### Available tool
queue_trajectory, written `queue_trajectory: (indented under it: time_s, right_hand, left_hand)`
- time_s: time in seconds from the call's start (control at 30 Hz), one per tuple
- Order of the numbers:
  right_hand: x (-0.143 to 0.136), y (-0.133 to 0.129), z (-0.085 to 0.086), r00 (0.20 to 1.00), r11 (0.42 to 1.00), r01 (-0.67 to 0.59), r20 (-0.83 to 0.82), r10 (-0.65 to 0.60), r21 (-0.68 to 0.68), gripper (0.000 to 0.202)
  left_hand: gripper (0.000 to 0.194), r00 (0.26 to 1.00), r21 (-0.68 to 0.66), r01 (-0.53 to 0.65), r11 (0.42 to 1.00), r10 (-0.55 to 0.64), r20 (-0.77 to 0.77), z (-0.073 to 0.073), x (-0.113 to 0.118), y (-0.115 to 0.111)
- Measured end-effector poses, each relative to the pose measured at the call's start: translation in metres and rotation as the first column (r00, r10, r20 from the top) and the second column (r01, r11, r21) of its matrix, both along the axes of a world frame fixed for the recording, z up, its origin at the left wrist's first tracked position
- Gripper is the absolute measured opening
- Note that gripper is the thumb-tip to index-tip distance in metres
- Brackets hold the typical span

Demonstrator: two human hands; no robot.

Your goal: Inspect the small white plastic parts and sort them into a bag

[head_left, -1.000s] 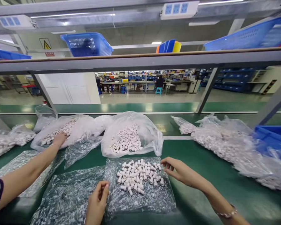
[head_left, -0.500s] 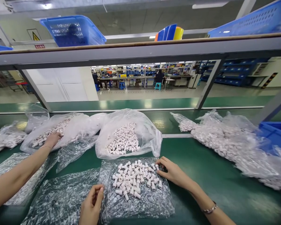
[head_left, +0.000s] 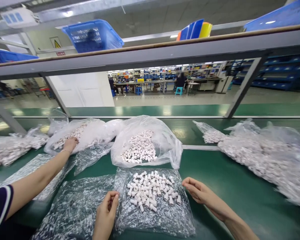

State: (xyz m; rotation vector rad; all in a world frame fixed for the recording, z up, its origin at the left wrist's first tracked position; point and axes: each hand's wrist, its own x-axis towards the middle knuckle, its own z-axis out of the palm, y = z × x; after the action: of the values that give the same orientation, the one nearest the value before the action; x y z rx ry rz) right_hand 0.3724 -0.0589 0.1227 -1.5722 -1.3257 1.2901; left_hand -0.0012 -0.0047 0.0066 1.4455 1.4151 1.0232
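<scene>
Left hand: the left hand (head_left: 107,213), at the lower middle of the frame, is curled with fingertips drawn together at the left edge of the clear sheet (head_left: 162,216); whether it pinches a piece or the film, I cannot tell.
Right hand: the right hand (head_left: 198,193), right of centre, hangs just off the pile's right edge, fingers loosely bent and close together, gripping nothing that shows.
White tubes: the pile of white tubes (head_left: 152,190) lies on the sheet, low in the middle of the frame, between the two hands.
Handling: the tubes are probably light, rigid plastic; round, so likely to roll and scatter. Best taken singly, pinched across the barrel.
Film: thin, crinkled, glossy; it looks soft and slippery, and would likely drag the pile if tugged.
Open bag: the open bag (head_left: 165,140) just behind the pile holds more of the same tubes, its mouth slack.
Desk: the green desk (head_left: 227,173) looks smooth and matte.
Other person: another person's hand (head_left: 70,144), centre left, rests on a further bag (head_left: 95,131).
</scene>
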Motion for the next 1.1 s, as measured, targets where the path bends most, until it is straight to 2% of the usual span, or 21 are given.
queue_trajectory:
  time_s: [0.07,0.17,0.4,0.57,0.83,0.97,1.1]
  right_hand:
    - [-0.001,0.003,-0.003,0.987,0.999,-0.016,0.161,0.008,0.051,0.044]
    - [0.003,0.01,-0.011,0.95,0.992,-0.058,0.311,0.02,0.113,0.046]
    - [0.017,0.027,-0.031,0.804,0.964,-0.157,0.595,-0.002,0.215,0.031]
    - [0.012,0.034,-0.032,0.747,0.943,-0.207,0.664,-0.02,0.261,0.025]
    - [-0.001,0.029,-0.018,0.712,0.937,-0.218,0.701,-0.039,0.274,0.02]
    - [-0.007,0.028,-0.016,0.724,0.945,-0.231,0.69,0.008,0.232,0.019]
    - [-0.004,0.023,-0.01,0.706,0.954,-0.19,0.708,-0.032,0.232,0.02]
  left_hand:
    - [0.05,1.0,0.008,0.01,1.0,-0.01,-0.004,0.0,0.0,0.001]
    - [0.048,1.0,0.037,0.011,0.999,-0.011,0.003,0.003,0.001,0.001]
    - [0.045,1.0,0.071,-0.008,0.997,0.006,0.026,0.014,0.006,-0.003]
    - [0.046,1.0,0.103,-0.023,0.994,0.022,0.007,0.013,0.005,-0.003]
    - [0.048,0.996,0.09,-0.077,0.993,0.072,0.049,0.005,0.005,-0.004]
    - [0.051,1.0,0.043,-0.02,0.999,0.019,0.01,0.003,0.0,-0.003]
    - [0.052,1.0,0.039,-0.018,0.999,0.018,-0.004,0.004,-0.003,-0.002]
